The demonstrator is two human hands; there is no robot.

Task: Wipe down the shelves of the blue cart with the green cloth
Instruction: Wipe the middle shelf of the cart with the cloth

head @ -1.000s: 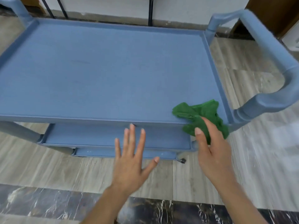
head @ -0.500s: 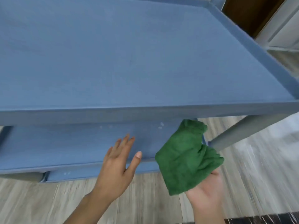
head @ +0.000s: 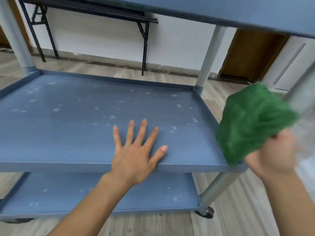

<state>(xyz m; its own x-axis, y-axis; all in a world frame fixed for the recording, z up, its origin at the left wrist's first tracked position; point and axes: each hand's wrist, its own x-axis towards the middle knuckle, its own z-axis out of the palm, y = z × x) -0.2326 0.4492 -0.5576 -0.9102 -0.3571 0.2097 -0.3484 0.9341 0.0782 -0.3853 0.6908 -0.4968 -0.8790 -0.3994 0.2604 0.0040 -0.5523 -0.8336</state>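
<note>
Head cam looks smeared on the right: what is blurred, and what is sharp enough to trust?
Head view: the right hand and green cloth are motion-blurred, with the floor beside them; the left hand, flat on the middle shelf, is sharp, and the shelf's pale spots read clearly; the wide lens tilts the cart posts.

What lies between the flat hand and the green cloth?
Head view: only bare middle shelf, a few pale spots and its side rim separate left hand from cloth.
</note>
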